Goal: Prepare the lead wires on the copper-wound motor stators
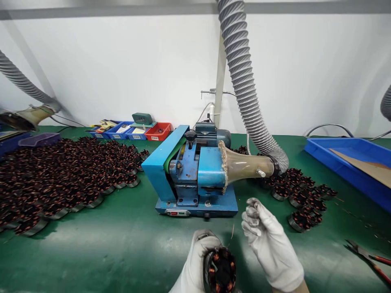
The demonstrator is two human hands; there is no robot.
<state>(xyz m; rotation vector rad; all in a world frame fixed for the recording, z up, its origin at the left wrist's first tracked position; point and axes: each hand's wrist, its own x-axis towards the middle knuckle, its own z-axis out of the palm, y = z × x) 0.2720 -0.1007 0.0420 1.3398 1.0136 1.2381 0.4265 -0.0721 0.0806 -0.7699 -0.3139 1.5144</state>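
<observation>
My left hand (198, 254), in a white work glove with greyed fingertips, grips a motor stator (222, 270) at the bottom centre. The stator is a ring with copper windings and black insulation, its wound face turned partly toward me. A thin wire (232, 231) stands up just beyond it. To the right, apart from the stator, my right hand (269, 240) is raised in a similar glove. Its fingers are curled and pressed to the thumb; anything held there is too small or hidden to make out.
Ahead stands a blue belt grinding machine (186, 175) with a grey extraction hose (244, 77). Many stators (70, 175) cover the green table at left; another group of stators (301, 195) sits at right. Red-handled cutters (368, 256) and a blue tray (324, 152) lie farther right. Small bins (157, 132) line the back.
</observation>
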